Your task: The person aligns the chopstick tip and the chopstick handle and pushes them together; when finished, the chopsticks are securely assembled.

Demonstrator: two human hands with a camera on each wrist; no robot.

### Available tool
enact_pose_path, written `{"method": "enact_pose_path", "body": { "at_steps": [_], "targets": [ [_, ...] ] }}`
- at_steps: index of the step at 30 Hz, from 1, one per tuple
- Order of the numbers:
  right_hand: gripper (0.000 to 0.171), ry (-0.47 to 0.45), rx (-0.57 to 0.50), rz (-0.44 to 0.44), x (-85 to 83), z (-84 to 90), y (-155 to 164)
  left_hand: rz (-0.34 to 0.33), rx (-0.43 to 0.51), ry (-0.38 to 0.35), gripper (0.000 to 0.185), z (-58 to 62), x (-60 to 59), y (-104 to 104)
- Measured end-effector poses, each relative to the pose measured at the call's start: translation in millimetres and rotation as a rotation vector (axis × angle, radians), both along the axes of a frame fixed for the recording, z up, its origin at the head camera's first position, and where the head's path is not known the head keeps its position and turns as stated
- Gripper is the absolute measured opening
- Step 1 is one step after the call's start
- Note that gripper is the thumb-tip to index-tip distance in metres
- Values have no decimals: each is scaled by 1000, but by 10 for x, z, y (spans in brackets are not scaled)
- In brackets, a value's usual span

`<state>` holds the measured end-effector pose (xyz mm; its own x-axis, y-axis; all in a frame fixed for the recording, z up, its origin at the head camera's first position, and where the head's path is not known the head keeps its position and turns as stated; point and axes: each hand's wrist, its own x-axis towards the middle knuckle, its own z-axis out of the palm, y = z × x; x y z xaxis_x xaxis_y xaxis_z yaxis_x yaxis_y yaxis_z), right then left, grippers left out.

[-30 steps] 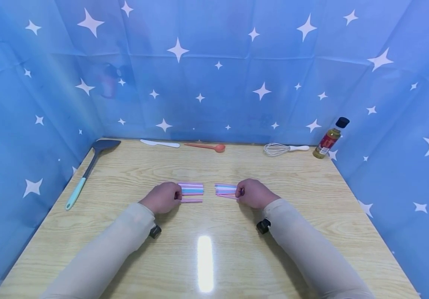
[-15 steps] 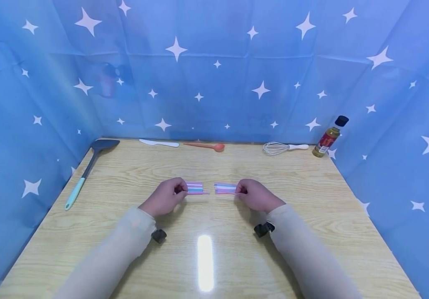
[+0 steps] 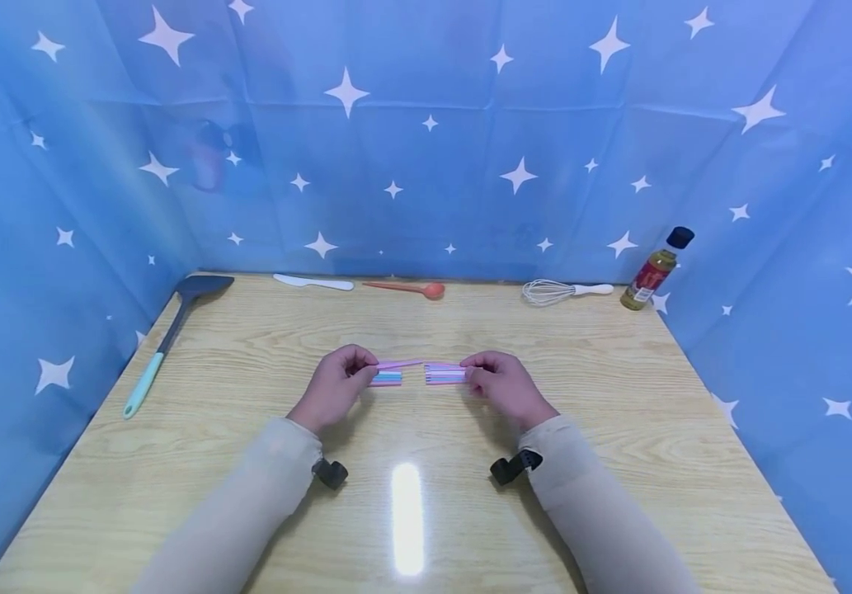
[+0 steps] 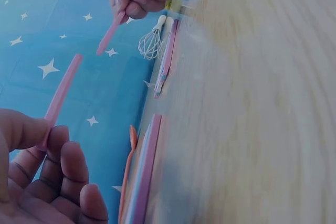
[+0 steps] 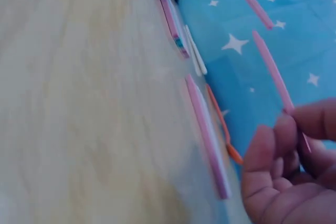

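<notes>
My left hand [image 3: 364, 373] pinches one short pink stick [image 3: 400, 364] [image 4: 60, 95] by its end and holds it just above the table. Under it lies a flat row of pastel sticks [image 3: 387, 379] [image 4: 146, 171]. My right hand [image 3: 472, 375] pinches another pink stick [image 5: 273, 74], also lifted, over a second row of pastel sticks [image 3: 444, 376] [image 5: 207, 140]. The two held sticks point at each other with a small gap between their tips. In the left wrist view the right hand's stick [image 4: 109, 35] shows at the top.
Along the back edge of the wooden table [image 3: 426, 511] lie a white knife [image 3: 313, 283], an orange spoon [image 3: 407, 289] and a whisk [image 3: 562, 291]. An oil bottle [image 3: 656, 268] stands at the back right. A dark spatula [image 3: 169, 334] lies at the left. Blue starred cloth walls three sides.
Both hands have moved inward and slightly away from me. Each has lifted a single pink stick off its row, which stays on the table.
</notes>
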<state>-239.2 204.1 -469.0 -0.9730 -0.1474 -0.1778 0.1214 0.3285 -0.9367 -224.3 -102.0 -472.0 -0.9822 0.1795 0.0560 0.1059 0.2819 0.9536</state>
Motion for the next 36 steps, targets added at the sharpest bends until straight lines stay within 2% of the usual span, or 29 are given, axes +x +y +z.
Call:
{"method": "enact_pose_path", "body": {
  "at_steps": [5, 10, 14, 22, 36],
  "targets": [
    [26, -60, -109, -85, -30, -83, -29, -7, 60, -25, 11, -51, -16, 24],
    [26, -58, -232, -94, 0, -126, -27, -22, 57, -20, 11, -88, -25, 2],
    [26, -35, -282, -97, 8, -145, -38, -20, 49, -25, 10, -113, -26, -7],
    [30, -9, -337, -93, 25, -145, -61, -14, 47, -15, 11, -123, -18, -5],
    [29, 18, -335, -105, 44, -167, -61, 20, 47, -7, 9, -71, 35, 30]
  ]
}}
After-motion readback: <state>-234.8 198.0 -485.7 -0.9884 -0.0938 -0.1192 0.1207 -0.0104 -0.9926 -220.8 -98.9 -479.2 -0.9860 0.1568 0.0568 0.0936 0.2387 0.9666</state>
